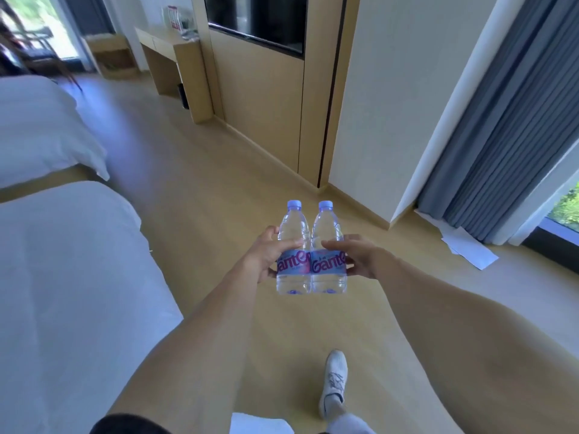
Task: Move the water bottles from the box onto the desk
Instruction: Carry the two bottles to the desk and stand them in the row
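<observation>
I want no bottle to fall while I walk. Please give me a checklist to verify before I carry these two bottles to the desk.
1. Left hand grips the left bottle: ok.
2. Right hand grips the right bottle: ok.
3. Both bottles upright, side by side, caps on: ok.
4. Floor toward the desk free of obstacles: ok; papers lie off to the right.
5. Free room on the desk top: cannot tell, it is far and blurred.
</observation>
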`<state>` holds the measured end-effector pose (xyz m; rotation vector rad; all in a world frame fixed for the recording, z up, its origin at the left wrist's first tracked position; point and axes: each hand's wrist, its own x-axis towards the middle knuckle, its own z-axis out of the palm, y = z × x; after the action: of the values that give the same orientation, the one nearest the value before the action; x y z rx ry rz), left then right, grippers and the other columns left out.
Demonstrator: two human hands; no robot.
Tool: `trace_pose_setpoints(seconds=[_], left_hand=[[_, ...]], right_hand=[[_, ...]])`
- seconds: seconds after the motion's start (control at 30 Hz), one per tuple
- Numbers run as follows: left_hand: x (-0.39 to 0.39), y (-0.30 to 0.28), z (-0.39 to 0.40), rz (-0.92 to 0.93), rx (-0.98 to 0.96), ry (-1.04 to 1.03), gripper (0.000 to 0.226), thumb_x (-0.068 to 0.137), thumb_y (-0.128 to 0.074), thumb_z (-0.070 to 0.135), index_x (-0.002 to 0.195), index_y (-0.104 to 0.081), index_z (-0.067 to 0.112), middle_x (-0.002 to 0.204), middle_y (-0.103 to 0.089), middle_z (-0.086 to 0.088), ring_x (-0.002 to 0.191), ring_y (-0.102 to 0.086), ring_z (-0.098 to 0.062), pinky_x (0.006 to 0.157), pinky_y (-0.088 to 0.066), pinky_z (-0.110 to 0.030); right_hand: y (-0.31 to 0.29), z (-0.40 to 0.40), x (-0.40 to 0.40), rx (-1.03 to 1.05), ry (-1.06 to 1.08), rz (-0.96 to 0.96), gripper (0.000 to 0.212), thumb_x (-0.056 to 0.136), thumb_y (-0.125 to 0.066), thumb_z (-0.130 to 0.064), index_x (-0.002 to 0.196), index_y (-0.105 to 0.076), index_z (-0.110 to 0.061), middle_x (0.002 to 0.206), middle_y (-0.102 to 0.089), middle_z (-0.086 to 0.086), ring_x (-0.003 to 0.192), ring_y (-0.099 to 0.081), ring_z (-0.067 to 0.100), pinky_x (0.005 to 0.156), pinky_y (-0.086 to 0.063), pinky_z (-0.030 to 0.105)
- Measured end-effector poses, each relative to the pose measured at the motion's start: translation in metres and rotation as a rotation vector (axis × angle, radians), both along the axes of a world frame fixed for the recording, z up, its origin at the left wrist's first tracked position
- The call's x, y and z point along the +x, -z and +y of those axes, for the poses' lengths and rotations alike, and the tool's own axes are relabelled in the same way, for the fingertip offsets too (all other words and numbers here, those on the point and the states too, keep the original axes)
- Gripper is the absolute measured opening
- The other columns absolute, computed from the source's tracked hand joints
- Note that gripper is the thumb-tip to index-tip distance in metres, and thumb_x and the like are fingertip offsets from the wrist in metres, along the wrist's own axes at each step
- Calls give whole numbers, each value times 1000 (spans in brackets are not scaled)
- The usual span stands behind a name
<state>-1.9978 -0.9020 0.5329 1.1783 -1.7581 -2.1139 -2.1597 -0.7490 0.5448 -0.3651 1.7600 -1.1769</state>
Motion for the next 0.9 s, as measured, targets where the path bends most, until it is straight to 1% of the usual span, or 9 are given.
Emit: trace_pose_setpoints(seconds=[0.07,0.13,0.2,0.3,0.43,0.53,0.67,0.8,0.9], left_hand=[[-16,3,-26,-14,-18,-43,48,68,-88,35,99,-51,40,100,-74,-1,70,-73,-10,62,-61,-40],[-34,5,-53,-32,-30,-86,49,73,-87,32,107,-52,38,103,-73,-1,73,-72,-11,62,-60,-38],[-53,6,-80,-44,-35,-134,57,72,-87,31,117,-52,34,105,-73,-1,78,-71,-14,64,-59,-36],[-82,5,-119,-59,-33,-232,64,66,-88,33,120,-54,30,105,-73,-3,81,-71,-17,69,-62,-40],[-116,3,-168,-75,-34,-351,61,65,-87,34,117,-55,31,108,-73,-5,84,-69,-20,82,-62,-50],[-133,0,-201,-84,-27,-409,58,63,-86,34,113,-57,32,106,-74,-5,81,-69,-20,82,-62,-51],[-145,-1,-246,-76,5,-466,59,56,-84,37,110,-59,33,101,-75,-4,78,-71,-18,77,-63,-45],[-150,7,-302,-66,16,-498,49,69,-85,31,111,-59,32,96,-74,-3,76,-70,-18,78,-61,-44],[-155,16,-356,-73,13,-516,45,74,-84,27,111,-58,29,99,-74,-6,78,-70,-20,82,-61,-49]], right_hand=[[3,-32,-20,-13,-40,-7,32,80,-83,-27,102,-66,-12,95,-73,10,89,-71,26,89,-58,48],[6,-66,-42,-19,-93,-12,33,82,-81,-25,108,-67,-11,102,-73,12,91,-70,26,91,-57,49],[8,-103,-66,-19,-139,-17,38,84,-79,-24,117,-67,-9,112,-72,15,97,-69,29,95,-55,51],[6,-157,-104,-17,-197,-19,43,84,-79,-23,121,-66,-7,117,-71,17,108,-68,33,97,-53,54],[2,-224,-148,-13,-302,-38,37,86,-77,-22,118,-67,-7,108,-72,15,97,-69,29,99,-52,54],[1,-271,-170,-7,-373,-43,33,86,-76,-22,116,-67,-9,103,-72,12,93,-69,26,98,-53,51],[8,-333,-189,-4,-448,-69,31,86,-77,-23,113,-68,-11,97,-74,8,88,-71,24,95,-55,49],[18,-399,-198,-4,-505,-73,31,87,-76,-23,114,-67,-11,96,-73,9,86,-70,23,88,-57,44],[25,-457,-204,-2,-515,-65,32,86,-77,-23,114,-67,-10,97,-73,10,86,-70,24,83,-58,41]])
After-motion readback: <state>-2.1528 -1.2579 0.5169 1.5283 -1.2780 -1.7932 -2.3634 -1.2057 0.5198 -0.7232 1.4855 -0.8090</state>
